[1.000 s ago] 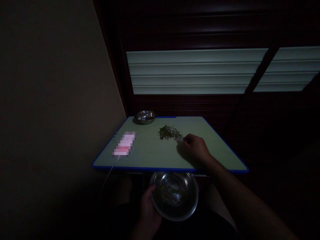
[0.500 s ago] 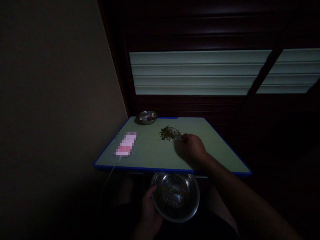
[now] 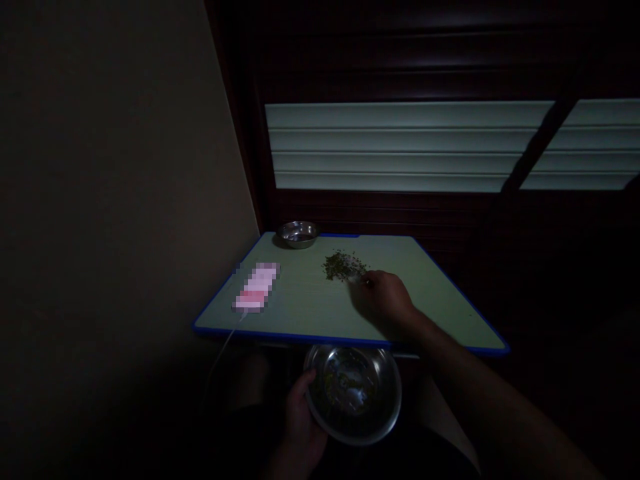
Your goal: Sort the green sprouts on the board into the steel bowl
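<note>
My left hand (image 3: 303,417) grips the left rim of a large metal bowl (image 3: 370,430), thumb over the edge, just below the table's front edge. The bowl tilts toward me, and green and yellowish bits show inside it. Over the table, my right hand (image 3: 393,297) is closed with its fingers pinched together. From the fingertips sticks out a small pale, translucent piece (image 3: 356,279), too dim to name. It touches the near right side of a loose pile of small green-brown grains (image 3: 340,265) lying on the light tabletop.
A small metal bowl (image 3: 299,235) stands at the back left of the table (image 3: 300,313), which has a blue edge. A blurred-out phone (image 3: 257,287) with a white cable (image 3: 223,350) lies at the left. A wall (image 3: 150,200) rises on the left, dark slatted panels (image 3: 400,220) behind.
The whole view has shifted slightly, so things appear a little farther right. Both hands keep their holds; the right hand stays beside the pile of grains.
</note>
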{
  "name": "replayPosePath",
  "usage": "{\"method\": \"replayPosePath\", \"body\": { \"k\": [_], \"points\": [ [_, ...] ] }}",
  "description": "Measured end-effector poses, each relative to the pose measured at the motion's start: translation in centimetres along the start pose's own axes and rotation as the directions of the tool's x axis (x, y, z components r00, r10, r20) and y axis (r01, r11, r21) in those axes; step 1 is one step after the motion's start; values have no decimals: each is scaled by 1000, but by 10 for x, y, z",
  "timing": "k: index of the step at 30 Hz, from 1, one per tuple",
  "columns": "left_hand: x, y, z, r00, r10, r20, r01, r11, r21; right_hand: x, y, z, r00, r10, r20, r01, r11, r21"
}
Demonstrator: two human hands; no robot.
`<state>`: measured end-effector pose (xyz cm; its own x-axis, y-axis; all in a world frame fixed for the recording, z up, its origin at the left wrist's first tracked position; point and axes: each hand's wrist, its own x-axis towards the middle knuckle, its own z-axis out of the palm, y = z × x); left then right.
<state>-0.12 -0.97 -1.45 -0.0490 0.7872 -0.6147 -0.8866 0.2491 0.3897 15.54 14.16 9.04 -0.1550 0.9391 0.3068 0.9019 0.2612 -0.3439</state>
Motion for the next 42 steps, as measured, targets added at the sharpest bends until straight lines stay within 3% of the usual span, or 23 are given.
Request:
{"method": "replayPosePath", "body": {
  "k": [11,23,42],
  "points": [
    [0,1,1,1000,16,0,-16,1000,6,-4,-12,1,1000,24,16,-25,999,39],
    [-1,1,1,1000,17,22,-17,1000,-7,-7,-13,9,998,68,1,-67,977,204],
    [-1,1,0,1000,-2,9,2,1000,-1,-11,-26,14,994,109,-23,-103,976,191]
  ]
}}
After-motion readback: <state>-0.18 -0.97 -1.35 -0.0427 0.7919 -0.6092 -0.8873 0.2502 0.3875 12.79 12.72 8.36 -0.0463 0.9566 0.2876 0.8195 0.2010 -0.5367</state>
